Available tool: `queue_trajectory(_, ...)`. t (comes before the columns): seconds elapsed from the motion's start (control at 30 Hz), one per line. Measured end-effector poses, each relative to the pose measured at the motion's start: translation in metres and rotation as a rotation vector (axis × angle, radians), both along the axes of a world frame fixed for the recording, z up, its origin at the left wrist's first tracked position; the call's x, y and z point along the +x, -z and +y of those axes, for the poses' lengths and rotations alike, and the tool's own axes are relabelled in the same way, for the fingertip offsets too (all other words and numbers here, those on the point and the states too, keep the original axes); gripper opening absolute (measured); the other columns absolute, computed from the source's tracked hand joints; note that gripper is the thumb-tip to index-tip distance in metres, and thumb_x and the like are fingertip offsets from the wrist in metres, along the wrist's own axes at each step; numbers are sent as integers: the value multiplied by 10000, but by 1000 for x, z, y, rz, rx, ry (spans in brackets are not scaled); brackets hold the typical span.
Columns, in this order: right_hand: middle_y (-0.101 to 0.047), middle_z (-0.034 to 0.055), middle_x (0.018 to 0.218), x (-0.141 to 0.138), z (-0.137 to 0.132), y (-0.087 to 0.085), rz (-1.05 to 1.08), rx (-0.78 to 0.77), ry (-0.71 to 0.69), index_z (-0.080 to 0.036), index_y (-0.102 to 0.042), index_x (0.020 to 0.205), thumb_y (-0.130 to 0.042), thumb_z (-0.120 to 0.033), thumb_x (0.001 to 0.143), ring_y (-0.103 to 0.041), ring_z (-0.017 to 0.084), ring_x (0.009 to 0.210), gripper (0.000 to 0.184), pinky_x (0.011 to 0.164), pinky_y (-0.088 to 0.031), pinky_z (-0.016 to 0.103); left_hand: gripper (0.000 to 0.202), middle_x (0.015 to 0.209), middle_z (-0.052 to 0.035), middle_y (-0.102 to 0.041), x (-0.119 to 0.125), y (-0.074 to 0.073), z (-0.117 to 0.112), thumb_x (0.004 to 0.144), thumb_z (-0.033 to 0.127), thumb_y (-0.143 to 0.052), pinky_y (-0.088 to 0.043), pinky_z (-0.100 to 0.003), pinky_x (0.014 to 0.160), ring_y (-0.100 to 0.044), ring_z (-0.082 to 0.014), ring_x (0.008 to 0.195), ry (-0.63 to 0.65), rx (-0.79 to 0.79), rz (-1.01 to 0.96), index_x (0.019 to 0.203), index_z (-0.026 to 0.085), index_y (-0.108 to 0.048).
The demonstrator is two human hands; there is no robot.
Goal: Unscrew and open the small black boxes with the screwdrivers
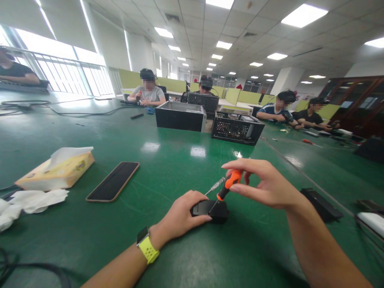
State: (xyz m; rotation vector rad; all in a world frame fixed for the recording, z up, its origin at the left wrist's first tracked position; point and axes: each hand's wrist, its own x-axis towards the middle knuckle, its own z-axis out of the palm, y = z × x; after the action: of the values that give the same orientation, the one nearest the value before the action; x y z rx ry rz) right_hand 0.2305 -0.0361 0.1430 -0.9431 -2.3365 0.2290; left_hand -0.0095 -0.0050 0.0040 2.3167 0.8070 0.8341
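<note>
My left hand (187, 210), with a yellow-strapped watch (147, 246) on its wrist, grips a small black plastic device (220, 212) against the green table. Its thumb lies along the near side and the fingers curl over the far side. In my right hand (261, 182) is an orange and black screwdriver (231, 183), pinched by the handle between thumb and fingers. The screwdriver leans, its tip down on the top of the device. Just behind the device lies a second screwdriver with a clear handle (217, 185); its far end is partly hidden.
A phone (113, 182) and a tissue pack (57, 168) lie to the left, with crumpled tissues (36, 200) nearer me. Two computer cases (180, 118) stand ahead. A black part (321, 205) sits beside my right forearm. Several people work around the table's far side.
</note>
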Motion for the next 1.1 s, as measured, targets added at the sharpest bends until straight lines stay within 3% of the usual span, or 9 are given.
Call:
queue_trajectory(0.07,-698,36,917,0,-1,0,8,-32,-28,-202,-615,1186,-657,-241,852,-610,122,719,339,609,-471,210,353,1027,-48,-658,0,0,0,825,412,-715,-454,-332,818,-587,-226,912,-1,1,0,1102,220,-612)
queue_trajectory(0.17,-679,6,778,0,-1,0,10,-6,35,-190,-651,1102,-692,-268,827,-567,102,606,289,562,-451,202,353,1030,-48,-660,0,1,-1,818,399,-726,-455,-334,821,-588,-226,915,-4,5,1,1101,220,-611)
queue_trajectory(0.27,-695,32,901,-1,0,0,-11,-29,16,-193,-624,1168,-658,-231,844,-603,115,697,329,605,-466,205,366,1042,-54,-663,0,0,-1,819,415,-721,-456,-339,833,-591,-229,925,-4,8,-7,1104,215,-610)
queue_trajectory(0.43,-656,-1,668,-1,2,0,-29,37,56,-168,-701,967,-694,-330,823,-560,106,563,217,547,-425,218,351,1013,-46,-665,1,-1,-1,816,412,-722,-456,-333,816,-588,-226,906,-10,-7,16,1090,217,-621)
queue_trajectory(0.8,-664,18,862,2,3,0,47,4,43,-176,-649,1063,-643,-169,821,-586,103,638,243,563,-462,212,352,1045,-42,-655,0,1,-1,828,403,-712,-453,-331,834,-590,-226,939,-2,-8,-6,1114,226,-606)
queue_trajectory(1.1,-671,13,858,0,2,2,84,12,22,-176,-648,1078,-662,-179,820,-595,105,648,259,570,-470,216,362,1063,-37,-651,-1,4,0,818,356,-726,-452,-326,854,-590,-217,953,-2,26,-30,1129,225,-595)
